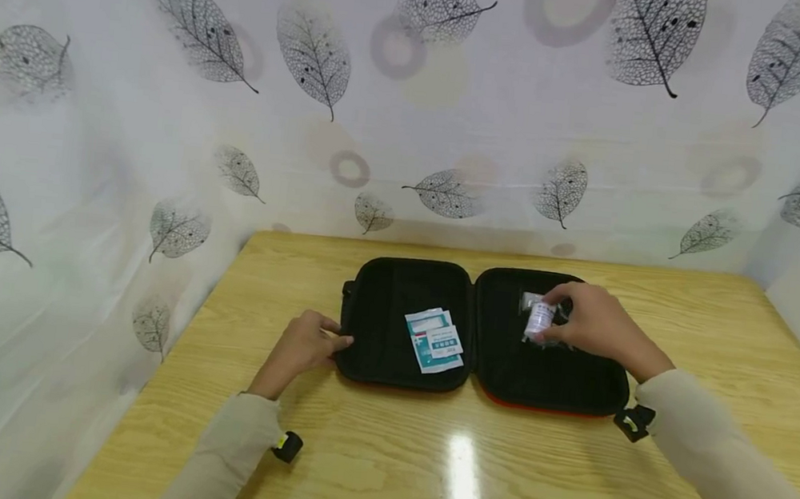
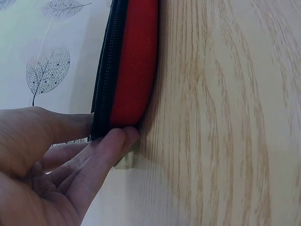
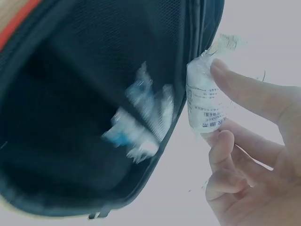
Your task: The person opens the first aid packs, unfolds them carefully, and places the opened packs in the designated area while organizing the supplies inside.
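1. Packets [image 1: 427, 344] are being held in the open case [image 1: 373, 319], mid-frame.
2. Wrapped items [image 3: 130, 129], partly blocked in head view by the right hand [image 1: 592, 320], are being shown centre-left by its wrist view.
3. Bandage roll [image 1: 540, 321], right of centre, is being pinched by that hand; case edge [image 2: 106, 103], by the left hand [image 1: 304, 343].

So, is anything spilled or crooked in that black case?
Nothing looks spilled. Only the packets in the left half of the case look a bit crooked: they overlap and lie slanted, not straight.
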Demonstrator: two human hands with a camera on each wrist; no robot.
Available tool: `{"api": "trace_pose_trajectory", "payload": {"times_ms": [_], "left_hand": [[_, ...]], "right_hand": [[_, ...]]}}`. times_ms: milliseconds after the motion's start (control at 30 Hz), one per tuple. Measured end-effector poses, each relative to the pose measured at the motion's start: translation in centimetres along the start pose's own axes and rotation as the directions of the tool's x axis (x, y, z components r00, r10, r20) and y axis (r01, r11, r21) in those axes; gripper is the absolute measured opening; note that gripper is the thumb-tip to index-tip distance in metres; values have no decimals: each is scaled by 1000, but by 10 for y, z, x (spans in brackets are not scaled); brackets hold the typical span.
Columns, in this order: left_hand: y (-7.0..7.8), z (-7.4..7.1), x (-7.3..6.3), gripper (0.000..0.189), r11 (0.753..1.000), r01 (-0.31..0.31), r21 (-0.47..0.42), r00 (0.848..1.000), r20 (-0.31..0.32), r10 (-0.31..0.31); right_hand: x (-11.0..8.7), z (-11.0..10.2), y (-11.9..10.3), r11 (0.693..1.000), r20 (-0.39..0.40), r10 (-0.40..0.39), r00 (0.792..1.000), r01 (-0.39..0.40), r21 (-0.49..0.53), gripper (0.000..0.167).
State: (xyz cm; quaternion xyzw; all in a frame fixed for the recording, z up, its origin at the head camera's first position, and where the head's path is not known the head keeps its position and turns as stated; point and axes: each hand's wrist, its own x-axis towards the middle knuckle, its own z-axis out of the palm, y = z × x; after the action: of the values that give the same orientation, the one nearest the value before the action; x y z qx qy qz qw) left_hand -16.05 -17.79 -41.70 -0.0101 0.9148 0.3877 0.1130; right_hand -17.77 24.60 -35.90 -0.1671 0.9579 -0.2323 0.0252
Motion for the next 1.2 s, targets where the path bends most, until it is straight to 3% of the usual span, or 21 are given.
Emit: {"api": "trace_pose_trajectory", "payload": {"times_ms": [200, 567, 967, 1200], "left_hand": [[0, 1, 0, 41, 1000, 14, 4, 1000, 0, -14], [0, 0, 0, 42, 1000, 27, 9, 1000, 4, -27], [2, 0, -1, 42, 1000, 29, 8, 1000, 8, -29], [2, -1, -1, 42, 1000, 28, 5, 1000, 7, -28]], "right_hand": [[-18, -8, 23, 999, 12, 44, 999, -44, -27, 64], [-43, -11, 52, 994, 48, 109, 993, -109, -3, 61], [-47, 3, 54, 981, 114, 159, 981, -170, 95, 56], [-47, 7, 52, 982, 117, 131, 984, -146, 124, 54]]}}
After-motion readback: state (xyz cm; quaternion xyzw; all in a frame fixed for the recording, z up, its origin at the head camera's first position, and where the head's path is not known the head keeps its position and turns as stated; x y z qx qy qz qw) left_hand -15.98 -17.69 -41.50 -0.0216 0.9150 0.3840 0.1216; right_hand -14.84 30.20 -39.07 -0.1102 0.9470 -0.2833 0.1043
